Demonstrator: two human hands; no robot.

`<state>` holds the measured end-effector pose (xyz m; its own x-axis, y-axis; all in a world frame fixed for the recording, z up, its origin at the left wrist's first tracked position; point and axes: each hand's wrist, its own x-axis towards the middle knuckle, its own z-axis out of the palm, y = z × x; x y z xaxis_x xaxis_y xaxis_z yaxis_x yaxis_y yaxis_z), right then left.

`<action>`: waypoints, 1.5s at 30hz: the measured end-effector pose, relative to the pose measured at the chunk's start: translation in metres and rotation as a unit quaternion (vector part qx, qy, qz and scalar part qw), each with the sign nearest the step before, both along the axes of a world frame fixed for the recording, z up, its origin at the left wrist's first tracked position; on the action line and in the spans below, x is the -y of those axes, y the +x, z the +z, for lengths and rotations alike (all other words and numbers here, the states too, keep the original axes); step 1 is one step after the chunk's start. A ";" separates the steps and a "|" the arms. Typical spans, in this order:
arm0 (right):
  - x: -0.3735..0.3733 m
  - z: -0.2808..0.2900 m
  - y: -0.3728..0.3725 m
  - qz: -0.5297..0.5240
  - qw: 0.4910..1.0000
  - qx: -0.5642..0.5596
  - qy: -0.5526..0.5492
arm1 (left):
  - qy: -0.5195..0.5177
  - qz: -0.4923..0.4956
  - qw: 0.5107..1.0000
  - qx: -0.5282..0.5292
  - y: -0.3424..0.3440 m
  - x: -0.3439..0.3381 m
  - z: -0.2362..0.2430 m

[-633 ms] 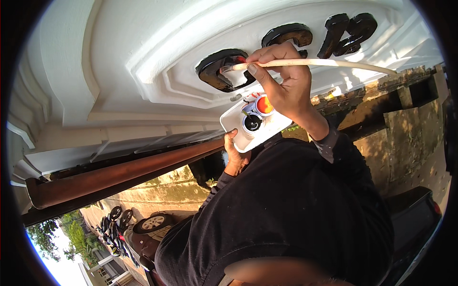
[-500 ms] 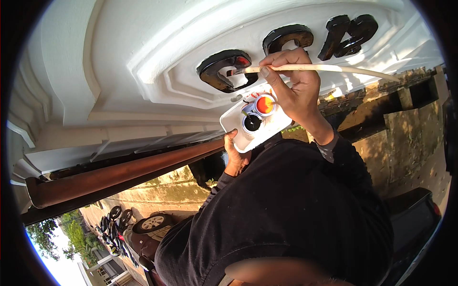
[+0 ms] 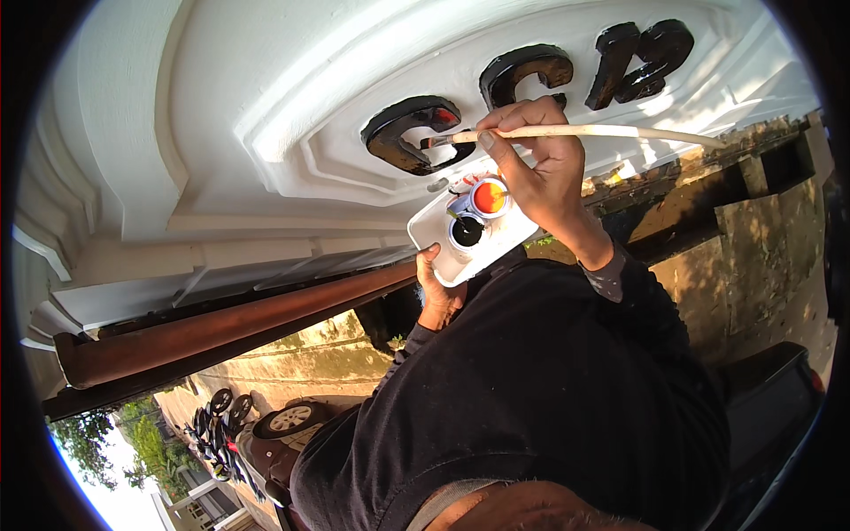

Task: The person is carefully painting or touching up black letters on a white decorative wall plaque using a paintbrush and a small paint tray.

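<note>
Currently the paintbrush (image 3: pixel 602 132) is held by the right hand (image 3: pixel 536 168): handle pinched between thumb and forefinger close to the bristle end, other fingers curled loosely behind. Long pale handle is pointed off to the right, well past the hand. Dark bristle tip is placed at the opening of the leftmost black raised character (image 3: pixel 390 146); contact with its edge can't be confirmed, too small in this view. A red patch (image 3: pixel 445 116) is seen on that character's upper right part, rest of the face is dark and glossy.

White tray (image 3: pixel 500 241) is gripped by the left hand (image 3: pixel 440 288) at its lower left edge, thumb laid over the rim, fingers mostly hidden underneath. Tray is held just below the leftmost character, with two small tubs carried on it side by side: orange paint tub (image 3: pixel 489 198) nearer the wall, black paint tub (image 3: pixel 466 232) nearer the body. Red smears are visible by the tray's upper edge.

White moulded wall (image 3: pixel 292 106) is topped with further raised black characters (image 3: pixel 644 62), set in a row to the right inside a stepped frame. Brown pipe (image 3: pixel 248 310) is run along below the wall on the left. At lower left, motorbikes (image 3: pixel 212 438) and a vehicle wheel (image 3: pixel 289 418) are seen on sunlit ground. Black long-sleeved top (image 3: pixel 549 389) is worn by the person.
</note>
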<state>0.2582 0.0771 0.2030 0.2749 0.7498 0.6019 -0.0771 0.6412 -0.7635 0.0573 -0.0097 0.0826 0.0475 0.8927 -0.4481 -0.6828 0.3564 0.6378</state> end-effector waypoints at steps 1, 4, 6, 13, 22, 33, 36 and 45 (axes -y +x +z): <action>-0.002 -0.003 -0.004 0.015 1.000 0.001 -0.025 | -0.006 0.002 1.000 0.000 0.001 0.000 0.000; -0.008 -0.001 -0.014 0.043 0.998 -0.032 -0.040 | -0.002 -0.005 1.000 -0.003 0.000 0.000 -0.001; -0.009 0.006 -0.014 0.045 0.999 -0.030 0.004 | -0.003 0.000 1.000 -0.004 0.001 0.000 0.002; 0.008 -0.013 0.006 0.005 0.999 -0.007 -0.033 | -0.008 0.014 1.000 0.001 -0.001 0.000 -0.005; -0.004 -0.034 -0.011 0.003 0.986 0.161 -0.048 | -0.022 0.009 1.000 0.010 0.000 0.002 -0.009; -0.002 -0.024 -0.007 -0.018 0.993 0.102 -0.061 | -0.002 0.003 1.000 0.009 -0.002 0.000 -0.012; -0.008 -0.028 -0.013 -0.022 0.990 0.131 -0.043 | -0.008 0.004 1.000 0.005 -0.001 0.000 -0.010; -0.005 -0.016 -0.006 -0.011 0.991 0.128 -0.038 | -0.009 0.008 1.000 0.019 -0.004 -0.001 -0.013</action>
<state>0.2526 0.0823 0.1874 0.1365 0.7911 0.5963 0.1384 0.5808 -0.8022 0.0529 -0.0089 0.0699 0.0503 0.8858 -0.4614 -0.7124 0.3556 0.6050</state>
